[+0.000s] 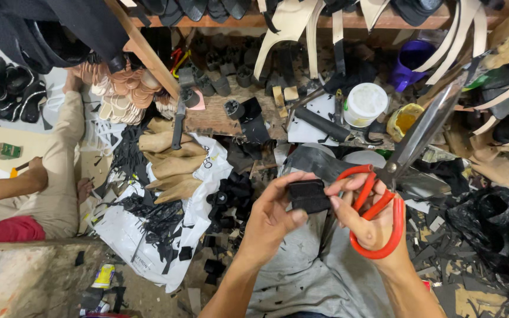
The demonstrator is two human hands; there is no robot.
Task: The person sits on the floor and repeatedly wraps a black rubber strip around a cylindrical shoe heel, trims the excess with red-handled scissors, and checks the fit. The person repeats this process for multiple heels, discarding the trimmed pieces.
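Black and small, a flat rubbery piece [308, 195] sits pinched between both hands just above the person's lap; the left hand [272, 217] is closed on its near edge with thumb on top, and the right hand [367, 219] steadies its far side with fingertips while its other fingers are hooked through the red handles of a large pair of scissors [397, 176], whose long steel blades are shut and point up and away to the right; judging by its look, the piece is light, slightly soft and bendable, not fragile, and best held by its edges as it is now. Grey cloth [319, 277] covers the lap below, dusted with black trimmings. To the left, a white plastic sack [142, 235] lies open on the floor with tan wooden foot forms [172, 165] and black scraps on it. Further off, a white tub [365, 104] with its lid on stands on the cluttered bench; a purple jug [409, 62] sits behind it, contents hidden. At far left another person's arm [13, 182] rests on a bent knee.
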